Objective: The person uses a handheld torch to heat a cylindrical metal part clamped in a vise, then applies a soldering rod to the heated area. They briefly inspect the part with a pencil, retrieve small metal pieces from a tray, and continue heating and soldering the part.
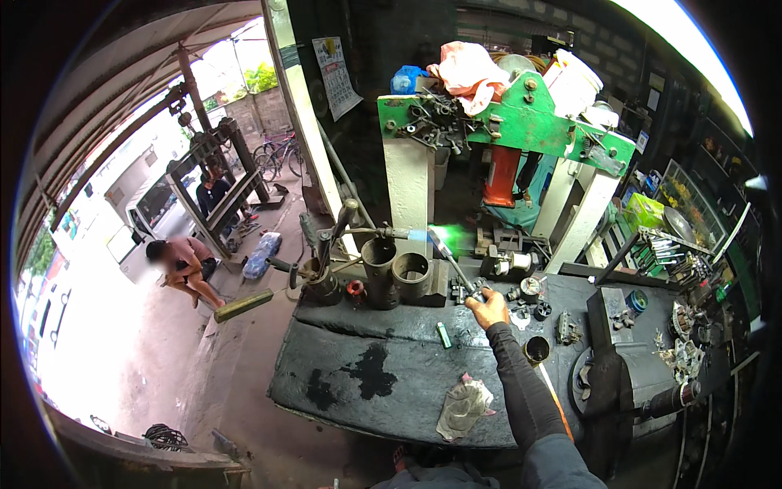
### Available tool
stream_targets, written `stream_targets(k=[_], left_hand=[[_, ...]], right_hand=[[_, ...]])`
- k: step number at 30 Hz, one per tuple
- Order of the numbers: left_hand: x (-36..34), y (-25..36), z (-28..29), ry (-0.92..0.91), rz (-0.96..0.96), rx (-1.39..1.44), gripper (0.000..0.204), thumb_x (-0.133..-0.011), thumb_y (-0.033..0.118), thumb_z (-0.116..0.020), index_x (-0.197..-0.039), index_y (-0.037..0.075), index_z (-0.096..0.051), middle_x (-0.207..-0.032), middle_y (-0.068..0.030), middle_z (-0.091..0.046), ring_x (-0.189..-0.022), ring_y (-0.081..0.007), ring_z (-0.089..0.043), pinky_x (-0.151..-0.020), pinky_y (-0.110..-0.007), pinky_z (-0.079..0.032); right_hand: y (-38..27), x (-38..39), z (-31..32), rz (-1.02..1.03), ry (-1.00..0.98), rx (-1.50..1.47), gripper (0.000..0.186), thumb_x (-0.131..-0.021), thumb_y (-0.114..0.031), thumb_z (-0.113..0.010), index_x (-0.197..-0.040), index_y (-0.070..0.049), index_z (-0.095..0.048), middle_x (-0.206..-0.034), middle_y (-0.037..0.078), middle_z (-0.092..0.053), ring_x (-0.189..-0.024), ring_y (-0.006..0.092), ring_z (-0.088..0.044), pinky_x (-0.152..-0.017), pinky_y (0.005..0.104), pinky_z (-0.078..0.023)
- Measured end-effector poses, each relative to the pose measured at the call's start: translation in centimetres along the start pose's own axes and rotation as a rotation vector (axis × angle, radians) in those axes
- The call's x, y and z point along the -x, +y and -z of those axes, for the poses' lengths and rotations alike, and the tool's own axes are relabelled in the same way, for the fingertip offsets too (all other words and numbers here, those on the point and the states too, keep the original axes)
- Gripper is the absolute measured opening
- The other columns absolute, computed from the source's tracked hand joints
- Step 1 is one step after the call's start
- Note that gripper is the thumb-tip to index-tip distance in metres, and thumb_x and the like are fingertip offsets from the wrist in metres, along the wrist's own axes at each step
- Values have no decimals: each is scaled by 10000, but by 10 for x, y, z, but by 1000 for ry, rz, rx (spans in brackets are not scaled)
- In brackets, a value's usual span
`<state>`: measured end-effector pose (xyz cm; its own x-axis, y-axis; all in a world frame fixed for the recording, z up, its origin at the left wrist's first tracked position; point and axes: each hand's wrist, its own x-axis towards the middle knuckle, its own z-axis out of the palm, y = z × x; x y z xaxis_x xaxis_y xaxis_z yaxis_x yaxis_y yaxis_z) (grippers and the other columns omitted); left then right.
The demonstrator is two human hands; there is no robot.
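Observation:
My right hand [487, 308] reaches forward over the dark workbench [342, 350], closed round the lower end of a long metal bar-like tool [453, 265]. Its exact kind is not clear. The tool's upper end sits in the flame [450, 235] of a gas torch [383, 232], which lies across the tops of upright metal cylinders. The flame is blue at the nozzle and green past the tool. My left hand is not in view. Nearest to my right hand on the bench are small metal parts [533, 287] and a green lighter [443, 335].
Behind the bench stands a green and white press frame [505, 122] with a red jack [503, 175]. A crumpled rag [466, 407] lies near the front edge. A metal cup [538, 350] and a vise [619, 367] are right. A seated person [186, 269] is far left.

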<state>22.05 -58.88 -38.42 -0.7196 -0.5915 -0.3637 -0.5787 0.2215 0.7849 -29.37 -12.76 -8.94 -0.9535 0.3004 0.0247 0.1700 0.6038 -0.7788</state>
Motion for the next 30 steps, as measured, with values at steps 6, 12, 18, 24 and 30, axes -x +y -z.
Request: stream_targets(k=[6, 12, 18, 24, 30], left_hand=[[56, 30, 14, -35, 301, 105, 258, -842, -141, -545, -980, -24, -728, -739, -136, -702, -553, -197, -647, -480, -333, -529], [112, 43, 8, 85, 374, 160, 250, -859, -119, -558, -1001, -3, -729, -729, -106, -689, -534, -179, -620, -459, -322, -499], [161, 29, 5, 29, 451, 125, 154, -870, -52, -631, -968, 13, -730, -722, -86, -678, -518, -166, -590, -440, -308, -451], [163, 33, 12, 20, 203, -167, 123, -891, 98, -683, -930, 10, -759, -777, -110, -738, -667, -214, -668, -602, -375, -535], [114, 46, 19, -37, 290, -304, 203, -906, 208, -687, -957, 31, -772, -831, -132, -756, -741, -236, -692, -676, -412, -549]], right_hand=[[27, -13, -17, -24, -83, -107, 388, -739, -376, -771, -904, -27, -734, -785, 160, -721, -749, 310, -700, -724, 426, -520], [36, -17, -39, 31, -124, -388, 366, -743, -281, -830, -885, 20, -676, -690, 94, -656, -604, 197, -617, -594, 370, -490], [25, 2, -33, -106, -400, -819, 226, -865, -163, -787, -839, -38, -601, -620, 5, -555, -415, 99, -472, -363, 286, -340], [19, 0, -44, 15, -180, -512, 456, -856, -378, -798, -1075, 9, -695, -791, 108, -694, -682, 235, -662, -647, 376, -506], [22, -11, -58, -148, -126, -296, 471, -813, -461, -782, -940, -11, -729, -873, 203, -732, -849, 362, -713, -818, 441, -527]])
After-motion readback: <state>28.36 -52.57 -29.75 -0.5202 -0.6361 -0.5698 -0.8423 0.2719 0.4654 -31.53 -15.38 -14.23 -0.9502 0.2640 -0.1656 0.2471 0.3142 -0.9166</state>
